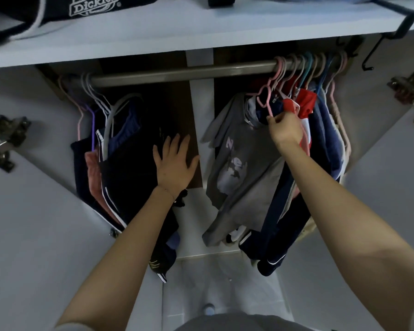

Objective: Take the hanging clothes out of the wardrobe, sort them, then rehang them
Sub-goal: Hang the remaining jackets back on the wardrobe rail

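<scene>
Currently the hanging clothes sit in two bunches on the rail (177, 74), one far left and one far right, with a bare stretch of rail between them. In the right bunch, a grey sweatshirt (239, 168) with a pale print hangs nearest the middle, on a pink hanger (269, 101) whose hook sits just below the rail rather than over it. Your right hand (286, 130) pinches the neck of that hanger between thumb and fingertips, just above the sweatshirt's collar. Right of your hand hang a red garment (305, 103) and several navy garments (282, 230), packed close on pink, teal and blue hangers.

In the left bunch, a dark garment (129, 177) with white piping hangs beside a pink one (93, 173), on white, pink and purple hangers. Your left hand (175, 163) is spread flat with straight fingers at the right edge of that dark garment, holding nothing; whether the palm presses the cloth cannot be told.

Above the rail runs a white shelf (153, 37) carrying a dark item lettered "Dickies" (58, 10). A black hook (373, 51) hangs from the shelf's right end. Metal hinges show on the open doors at left (7, 132) and right (409, 89).
</scene>
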`<state>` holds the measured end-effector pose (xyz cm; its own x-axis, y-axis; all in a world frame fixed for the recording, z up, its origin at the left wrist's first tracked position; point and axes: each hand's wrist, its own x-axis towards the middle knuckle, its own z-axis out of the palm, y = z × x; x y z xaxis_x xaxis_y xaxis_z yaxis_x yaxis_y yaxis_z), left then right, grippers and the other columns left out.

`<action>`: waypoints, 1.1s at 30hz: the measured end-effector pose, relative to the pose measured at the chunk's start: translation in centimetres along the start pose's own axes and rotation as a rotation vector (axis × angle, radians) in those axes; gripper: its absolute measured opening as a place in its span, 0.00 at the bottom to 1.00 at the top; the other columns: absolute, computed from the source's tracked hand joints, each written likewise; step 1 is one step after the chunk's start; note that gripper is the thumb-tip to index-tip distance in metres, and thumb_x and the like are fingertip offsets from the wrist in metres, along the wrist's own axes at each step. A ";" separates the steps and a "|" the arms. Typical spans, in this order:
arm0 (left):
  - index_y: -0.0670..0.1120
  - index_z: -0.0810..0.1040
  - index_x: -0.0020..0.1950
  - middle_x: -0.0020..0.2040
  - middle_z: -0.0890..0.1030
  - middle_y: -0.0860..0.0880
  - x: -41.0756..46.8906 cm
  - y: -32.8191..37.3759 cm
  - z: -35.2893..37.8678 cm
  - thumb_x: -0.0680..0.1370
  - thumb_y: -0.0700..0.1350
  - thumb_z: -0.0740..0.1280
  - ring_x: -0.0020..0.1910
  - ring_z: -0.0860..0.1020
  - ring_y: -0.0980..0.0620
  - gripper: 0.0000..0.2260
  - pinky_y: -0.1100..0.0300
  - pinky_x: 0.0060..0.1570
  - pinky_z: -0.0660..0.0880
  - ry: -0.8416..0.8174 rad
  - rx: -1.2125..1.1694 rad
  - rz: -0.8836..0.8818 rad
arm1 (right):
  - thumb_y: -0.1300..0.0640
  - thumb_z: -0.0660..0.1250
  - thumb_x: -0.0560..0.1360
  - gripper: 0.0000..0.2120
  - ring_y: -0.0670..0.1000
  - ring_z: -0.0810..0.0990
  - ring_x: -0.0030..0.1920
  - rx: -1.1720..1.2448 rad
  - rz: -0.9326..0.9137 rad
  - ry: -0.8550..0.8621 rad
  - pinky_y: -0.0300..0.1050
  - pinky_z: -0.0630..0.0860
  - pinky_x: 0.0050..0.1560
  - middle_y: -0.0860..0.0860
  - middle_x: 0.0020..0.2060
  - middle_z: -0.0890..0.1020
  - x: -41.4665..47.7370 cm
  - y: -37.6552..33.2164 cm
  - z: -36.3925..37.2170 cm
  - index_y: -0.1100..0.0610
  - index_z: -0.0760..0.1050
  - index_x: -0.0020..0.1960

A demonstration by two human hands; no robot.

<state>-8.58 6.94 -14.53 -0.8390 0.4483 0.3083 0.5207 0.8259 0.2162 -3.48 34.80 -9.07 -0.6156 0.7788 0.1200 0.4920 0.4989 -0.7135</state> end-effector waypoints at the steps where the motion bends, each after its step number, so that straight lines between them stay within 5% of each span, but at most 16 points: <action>1: 0.48 0.62 0.79 0.78 0.63 0.42 -0.5 0.1 0.0 0.82 0.57 0.60 0.78 0.57 0.41 0.27 0.37 0.74 0.45 -0.001 -0.003 -0.007 | 0.51 0.65 0.79 0.14 0.60 0.81 0.48 0.004 -0.023 -0.004 0.45 0.69 0.41 0.58 0.43 0.82 -0.1 0.4 -0.2 0.62 0.79 0.49; 6: 0.49 0.61 0.79 0.78 0.63 0.43 -3.0 1.9 0.6 0.80 0.61 0.53 0.78 0.55 0.41 0.30 0.37 0.74 0.44 -0.005 0.008 -0.063 | 0.47 0.69 0.75 0.20 0.56 0.78 0.53 0.028 -0.266 0.054 0.49 0.74 0.53 0.56 0.53 0.81 -2.8 2.4 -1.4 0.60 0.75 0.60; 9: 0.49 0.60 0.79 0.78 0.63 0.43 -5.1 3.3 1.2 0.79 0.62 0.50 0.78 0.55 0.40 0.31 0.35 0.74 0.45 0.029 0.025 -0.086 | 0.49 0.68 0.75 0.23 0.59 0.73 0.63 -0.037 -0.457 0.065 0.52 0.67 0.66 0.58 0.60 0.77 -4.9 3.3 -1.7 0.59 0.73 0.65; 15: 0.50 0.57 0.80 0.80 0.59 0.43 -9.6 4.4 0.9 0.79 0.63 0.48 0.79 0.53 0.40 0.32 0.36 0.74 0.44 0.048 0.067 -0.141 | 0.44 0.65 0.77 0.30 0.60 0.60 0.75 -0.107 -0.624 -0.103 0.55 0.56 0.75 0.57 0.73 0.66 -9.6 3.9 -1.3 0.56 0.65 0.75; 33: 0.49 0.59 0.80 0.79 0.59 0.42 -23.1 0.4 -4.7 0.79 0.62 0.50 0.79 0.54 0.39 0.31 0.35 0.75 0.48 0.083 0.041 -0.048 | 0.40 0.64 0.77 0.36 0.59 0.52 0.78 -0.258 -0.582 -0.242 0.60 0.51 0.76 0.55 0.77 0.60 -28.8 5.4 -3.8 0.49 0.54 0.80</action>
<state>11.76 -4.66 -17.19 -0.8459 0.3793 0.3750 0.4720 0.8597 0.1951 19.24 16.54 -13.75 -0.9302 0.2638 0.2552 0.1513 0.9092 -0.3880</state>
